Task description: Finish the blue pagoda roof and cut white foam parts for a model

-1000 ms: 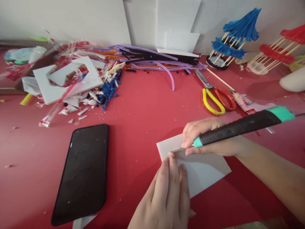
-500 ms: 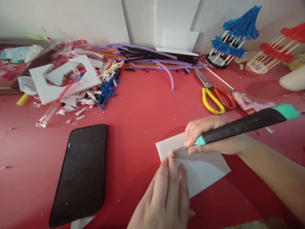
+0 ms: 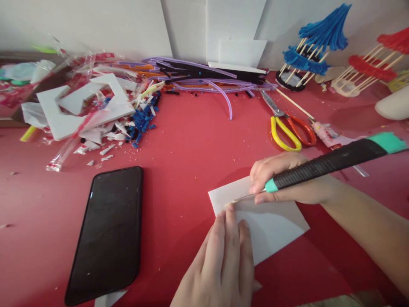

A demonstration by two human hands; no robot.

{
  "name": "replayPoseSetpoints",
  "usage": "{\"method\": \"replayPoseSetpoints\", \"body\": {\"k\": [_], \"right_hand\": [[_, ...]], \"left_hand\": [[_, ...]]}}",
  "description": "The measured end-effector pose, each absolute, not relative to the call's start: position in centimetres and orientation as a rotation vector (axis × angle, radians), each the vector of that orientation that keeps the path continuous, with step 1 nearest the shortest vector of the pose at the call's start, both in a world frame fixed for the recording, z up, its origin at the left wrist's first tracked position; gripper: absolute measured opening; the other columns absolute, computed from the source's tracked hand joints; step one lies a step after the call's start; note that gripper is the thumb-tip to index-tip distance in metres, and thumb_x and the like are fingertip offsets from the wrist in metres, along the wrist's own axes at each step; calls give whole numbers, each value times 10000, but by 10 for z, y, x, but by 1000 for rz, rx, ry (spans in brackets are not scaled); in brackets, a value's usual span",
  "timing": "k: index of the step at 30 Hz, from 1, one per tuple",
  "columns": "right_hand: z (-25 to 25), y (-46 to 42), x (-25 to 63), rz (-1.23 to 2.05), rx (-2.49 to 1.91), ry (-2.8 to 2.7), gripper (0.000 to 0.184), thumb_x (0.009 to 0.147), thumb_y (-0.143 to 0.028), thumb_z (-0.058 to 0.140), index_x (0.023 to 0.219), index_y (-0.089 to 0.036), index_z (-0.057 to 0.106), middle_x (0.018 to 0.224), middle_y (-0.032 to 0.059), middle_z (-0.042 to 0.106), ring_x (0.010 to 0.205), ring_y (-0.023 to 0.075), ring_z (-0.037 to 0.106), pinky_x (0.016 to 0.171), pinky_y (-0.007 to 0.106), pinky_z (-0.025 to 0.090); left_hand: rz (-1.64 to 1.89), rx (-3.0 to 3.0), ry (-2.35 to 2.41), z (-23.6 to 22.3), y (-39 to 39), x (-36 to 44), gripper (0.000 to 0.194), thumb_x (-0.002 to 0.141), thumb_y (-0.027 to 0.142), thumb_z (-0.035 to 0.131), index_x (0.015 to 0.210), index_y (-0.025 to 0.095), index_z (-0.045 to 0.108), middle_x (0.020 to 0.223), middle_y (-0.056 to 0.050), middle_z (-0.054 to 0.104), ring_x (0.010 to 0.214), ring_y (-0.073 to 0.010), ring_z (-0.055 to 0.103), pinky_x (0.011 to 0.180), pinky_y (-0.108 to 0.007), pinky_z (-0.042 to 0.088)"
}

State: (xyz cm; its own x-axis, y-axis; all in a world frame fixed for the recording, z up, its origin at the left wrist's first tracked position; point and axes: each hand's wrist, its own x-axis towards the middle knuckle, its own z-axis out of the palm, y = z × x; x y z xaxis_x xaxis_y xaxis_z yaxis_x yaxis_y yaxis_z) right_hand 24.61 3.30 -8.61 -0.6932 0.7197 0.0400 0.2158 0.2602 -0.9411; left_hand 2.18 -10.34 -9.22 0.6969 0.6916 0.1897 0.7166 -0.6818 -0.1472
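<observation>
A white foam board piece (image 3: pixel 277 230) lies at an angle on the red table. Close to its left corner is a small pale stick piece (image 3: pixel 227 204), pinned down under the fingertips of my left hand (image 3: pixel 220 260); part of it is hidden. My right hand (image 3: pixel 281 179) grips a craft knife (image 3: pixel 329 164) with a black ribbed handle and teal ends. Its thin metal blade, seen nearly edge-on, reaches left to the stick by my left fingertips. The right thumb and fingers close round the front of the knife, low over the board.
A black phone (image 3: pixel 105 230) lies on the left. Behind it are foam offcuts (image 3: pixel 60 121) and blue clippings (image 3: pixel 142 121). Purple and black pipe cleaners (image 3: pixel 198 74) line the wall. Scissors (image 3: pixel 281 121), a glue gun (image 3: pixel 326 132) and a blue-roofed stick model (image 3: pixel 306 59) stand or lie right.
My right hand and the knife have shifted slightly to the right and up, and the blade tip has drawn a little back. My left hand stays in place.
</observation>
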Motion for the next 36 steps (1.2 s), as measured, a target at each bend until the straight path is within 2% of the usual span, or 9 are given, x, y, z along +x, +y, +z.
{"method": "replayPoseSetpoints", "body": {"k": [9,18,23,27,29,32,36], "right_hand": [[-84,34,248,1446,-861,-2061,146,761,-193,825,866,-249,740,820,-12,728,759,144,687,687,285,557],[-87,35,251,1450,-822,-2040,145,791,-175,790,890,-251,716,841,-13,712,785,155,679,706,302,551],[-88,34,249,1183,-739,-1691,126,899,-132,626,928,-254,615,924,6,674,883,188,661,807,383,549],[-83,29,243,791,-752,-2048,162,918,-92,587,954,-242,639,1014,36,673,916,175,659,801,339,533],[-82,24,240,726,-684,-2328,150,942,-123,576,1022,-223,654,1060,55,671,925,166,636,804,322,512],[-84,17,233,613,-548,-2544,107,970,-168,559,995,-180,663,919,48,658,813,156,544,777,326,463],[-88,13,225,517,-512,-2617,255,1014,-147,442,912,-143,676,833,59,622,797,169,462,786,331,415]], "left_hand": [[-189,-2697,-1176,-94,-106,22,534,1008,436,442,1314,1,493,1327,-233,623,1219,-311,601,1026,-369,454],[-213,-2677,-1190,-94,-105,23,484,1024,409,402,1292,20,508,1291,-191,659,1202,-286,619,1026,-350,459],[-205,-2684,-1149,-95,-104,24,518,1006,433,436,1295,8,498,1298,-221,644,1188,-311,622,997,-375,473],[-189,-2687,-1080,-98,-103,22,560,999,449,425,1314,-9,498,1303,-230,640,1190,-324,623,994,-384,492],[-180,-2688,-1032,-100,-102,21,511,1001,376,408,1314,-14,512,1293,-224,649,1179,-325,632,990,-390,505],[-175,-2683,-1005,-103,-104,20,455,952,196,385,1335,-13,516,1313,-207,642,1185,-315,634,989,-379,517],[-163,-2693,-999,-106,-107,18,487,915,125,345,1349,-21,510,1351,-204,617,1213,-309,616,1013,-378,509]]}}
